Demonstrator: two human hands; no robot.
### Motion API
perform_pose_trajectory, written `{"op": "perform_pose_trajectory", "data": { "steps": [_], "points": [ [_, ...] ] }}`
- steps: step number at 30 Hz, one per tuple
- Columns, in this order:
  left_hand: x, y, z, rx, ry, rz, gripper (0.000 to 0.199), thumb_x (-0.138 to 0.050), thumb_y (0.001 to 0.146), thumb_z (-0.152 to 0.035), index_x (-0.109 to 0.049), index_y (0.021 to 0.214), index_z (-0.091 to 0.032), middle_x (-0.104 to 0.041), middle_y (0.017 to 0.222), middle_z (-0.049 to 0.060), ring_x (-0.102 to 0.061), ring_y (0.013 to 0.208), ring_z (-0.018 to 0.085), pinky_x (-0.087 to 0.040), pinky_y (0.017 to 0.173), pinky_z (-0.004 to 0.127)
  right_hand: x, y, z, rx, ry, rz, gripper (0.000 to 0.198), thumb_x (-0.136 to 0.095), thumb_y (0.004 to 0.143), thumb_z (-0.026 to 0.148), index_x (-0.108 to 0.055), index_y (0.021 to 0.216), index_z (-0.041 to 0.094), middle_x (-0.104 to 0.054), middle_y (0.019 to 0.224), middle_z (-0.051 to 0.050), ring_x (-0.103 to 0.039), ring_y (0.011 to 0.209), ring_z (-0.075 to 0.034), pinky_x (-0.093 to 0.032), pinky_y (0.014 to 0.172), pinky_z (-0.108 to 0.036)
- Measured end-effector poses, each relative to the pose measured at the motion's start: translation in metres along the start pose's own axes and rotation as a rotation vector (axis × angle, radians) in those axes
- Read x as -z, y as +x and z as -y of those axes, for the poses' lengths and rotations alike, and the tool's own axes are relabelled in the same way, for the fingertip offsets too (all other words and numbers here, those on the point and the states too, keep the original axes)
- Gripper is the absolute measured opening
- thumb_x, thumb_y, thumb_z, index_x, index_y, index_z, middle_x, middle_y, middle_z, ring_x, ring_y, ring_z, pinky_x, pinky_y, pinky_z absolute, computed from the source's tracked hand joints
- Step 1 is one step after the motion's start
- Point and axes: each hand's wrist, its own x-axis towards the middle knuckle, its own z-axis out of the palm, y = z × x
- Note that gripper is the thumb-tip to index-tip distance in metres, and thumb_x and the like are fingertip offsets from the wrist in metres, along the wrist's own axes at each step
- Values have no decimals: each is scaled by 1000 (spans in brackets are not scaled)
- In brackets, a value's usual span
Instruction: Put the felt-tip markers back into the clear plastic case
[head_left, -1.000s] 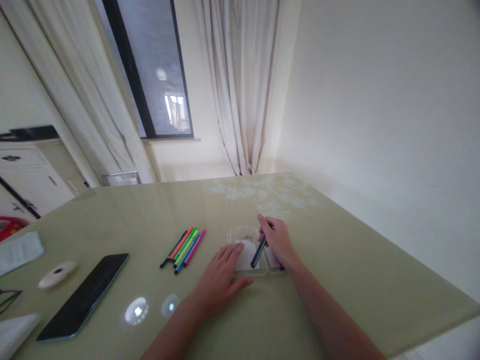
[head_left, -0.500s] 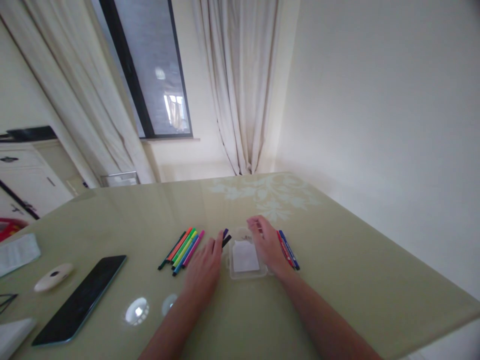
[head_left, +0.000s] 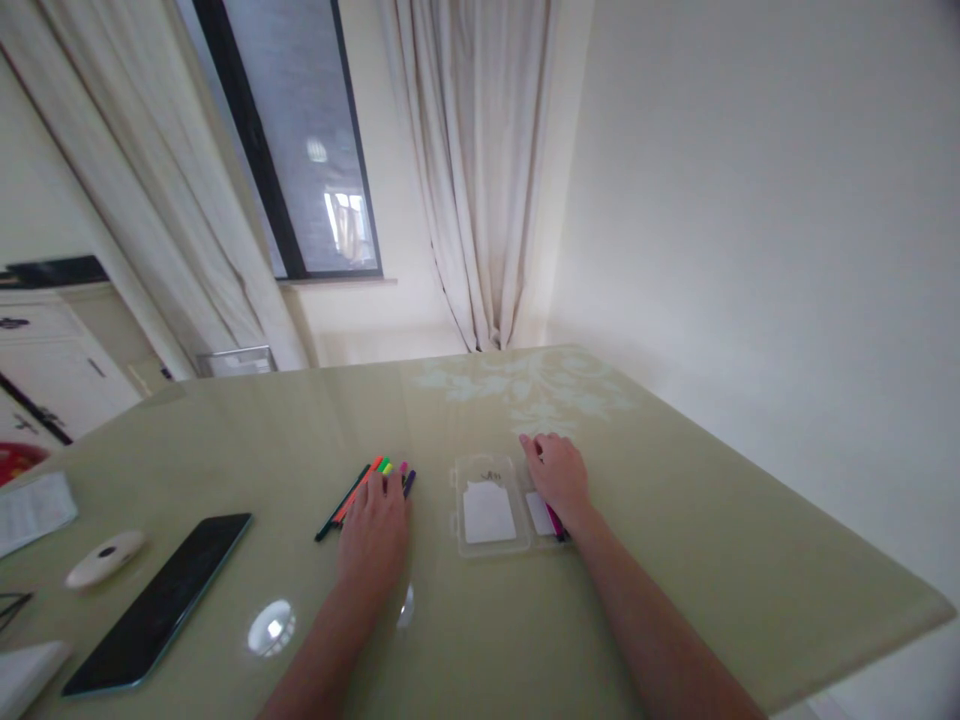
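Note:
A clear plastic case lies open on the table, white paper in both halves. Over its right half is my right hand, fingers curled. Ends of markers, magenta and dark, stick out from under that hand; the rest of them is hidden. My left hand rests palm down on a bunch of coloured markers left of the case, its fingers laid forward across them. Dark green, orange, lime, yellow and pink ends show around the fingers, and a dark blue marker lies at their right side.
At the left of the table are a black tablet or phone, a white oval object, a folded white cloth or tissue and a white item at the edge. A wall borders the right.
My left hand has moved left onto the marker bunch, with a dark blue marker now at its right. My right hand has shifted right; the red and blue markers there no longer lie in plain sight.

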Motion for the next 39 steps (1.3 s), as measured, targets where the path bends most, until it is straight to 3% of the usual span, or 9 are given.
{"op": "perform_pose_trajectory", "data": {
  "steps": [6,13,17,20,23,25,29,39],
  "points": [
    [-7,3,8,8,-38,-32,29,-47,100,-19,-63,125,-15,-62,118,15,-62,105,28,-53,95,42,0,1,-2,-33,0,-16,44,-46,106,43,-71,79,19,-72,88,-11,-63,87,-24,-36,74,-33],
    [-20,9,18,-56,-74,-56,43,-39,97,-6,-63,132,-11,-64,121,17,-60,114,29,-48,104,43,1,0,-2,-31,-20,-1,47,-43,106,43,-72,79,19,-72,86,-12,-64,83,-24,-35,72,-34],
    [-15,9,10,-84,-203,-85,39,-41,100,-13,-64,132,-14,-65,126,16,-57,121,31,-47,106,46,-2,0,-3,-21,-37,-13,48,-43,106,44,-73,79,19,-73,86,-13,-65,84,-25,-36,73,-34],
    [-4,-2,-11,-263,-404,-56,35,-43,104,-29,-64,131,-22,-65,130,11,-56,125,29,-45,109,47,-4,-1,-3,-1,-50,-3,50,-42,107,44,-75,78,19,-73,88,-14,-65,86,-26,-38,75,-34],
    [7,-16,-34,-532,-547,79,44,-50,102,-44,-55,143,-28,-60,143,8,-54,131,28,-42,112,48,-3,-1,-2,8,-61,19,51,-42,107,42,-77,77,19,-74,90,-15,-65,86,-25,-38,76,-34],
    [10,-22,-43,-596,-573,146,45,-54,100,-47,-56,142,-30,-58,147,7,-52,134,28,-39,114,50,-2,-1,-1,9,-56,30,51,-42,107,43,-77,78,18,-74,89,-15,-65,86,-25,-38,76,-34],
    [9,-23,-46,-580,-594,207,37,-51,103,-41,-61,137,-29,-61,145,7,-55,132,25,-40,112,47,-2,-1,0,21,-46,51,51,-43,106,44,-77,78,18,-73,88,-15,-65,85,-25,-39,76,-35],
    [7,-20,-43,-565,-610,211,37,-54,101,-40,-62,136,-30,-61,145,6,-55,131,25,-40,111,46,-10,3,-5,6,37,9,46,-44,105,48,-66,76,20,-70,78,-9,-61,76,-23,-37,72,-33]
  ]
}}
